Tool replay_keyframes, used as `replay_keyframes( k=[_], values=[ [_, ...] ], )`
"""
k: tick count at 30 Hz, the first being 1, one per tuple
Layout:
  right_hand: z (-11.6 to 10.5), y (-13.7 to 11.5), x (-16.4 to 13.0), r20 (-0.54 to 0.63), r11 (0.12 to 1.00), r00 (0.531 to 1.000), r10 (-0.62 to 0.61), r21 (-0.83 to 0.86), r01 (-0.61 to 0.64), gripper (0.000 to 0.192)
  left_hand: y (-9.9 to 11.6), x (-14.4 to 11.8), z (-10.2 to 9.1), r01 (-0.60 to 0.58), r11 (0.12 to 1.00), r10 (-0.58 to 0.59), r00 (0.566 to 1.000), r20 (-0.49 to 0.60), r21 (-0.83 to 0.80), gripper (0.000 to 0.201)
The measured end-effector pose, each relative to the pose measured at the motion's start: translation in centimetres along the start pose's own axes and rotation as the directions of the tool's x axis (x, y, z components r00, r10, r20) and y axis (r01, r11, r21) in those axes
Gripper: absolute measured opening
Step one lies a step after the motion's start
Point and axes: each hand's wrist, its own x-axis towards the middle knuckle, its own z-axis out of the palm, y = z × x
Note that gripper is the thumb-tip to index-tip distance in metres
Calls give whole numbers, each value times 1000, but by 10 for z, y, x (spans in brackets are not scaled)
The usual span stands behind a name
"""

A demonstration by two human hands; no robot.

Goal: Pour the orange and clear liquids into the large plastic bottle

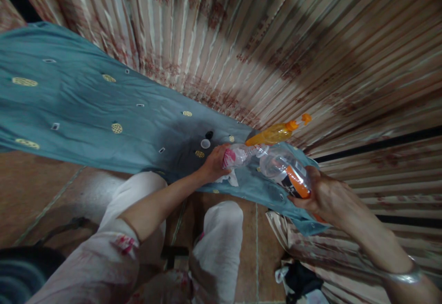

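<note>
My left hand (pixel 216 163) is closed around a small clear plastic bottle (pixel 243 153) with a pink label. My right hand (pixel 321 193) grips a larger clear plastic bottle (pixel 276 163) with an orange and black label, tilted toward the small one. The two bottle necks meet, mouth to mouth or nearly so; I cannot make out any liquid between them. Just behind them stands a yellow spray bottle (pixel 272 134) with an orange nozzle. A white cap (pixel 205 144) and a black cap (pixel 209 134) lie left of my left hand. Below that hand shows a white tissue or cloth (pixel 233 178).
A blue-green cloth with yellow patterns (pixel 79 106) covers the long narrow table. A pleated, flowered curtain (pixel 207 32) hangs along its far side and right end. Dark bars (pixel 380 144) cross the curtain. Dark and white fabric (pixel 300 278) lies on the tiled floor.
</note>
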Motion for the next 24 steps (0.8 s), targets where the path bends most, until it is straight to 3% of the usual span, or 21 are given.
replay_keyframes(
  k=[11, 16, 24],
  values=[
    [-6, -4, 3, 32, 1000, 999, 14, 23, -15, 31, 2, 0, 0, -4, 1000, 3, 998, -57, -12, 88],
    [-4, -4, 3, 35, 1000, 999, 23, 3, -23, 32, 2, 0, 0, 7, 1000, -7, 1000, -16, -15, 97],
    [-1, -2, 0, -6, 1000, 1000, 8, -2, -8, 34, 3, 0, 1, 2, 1000, -2, 1000, -23, -17, 95]
  ],
)
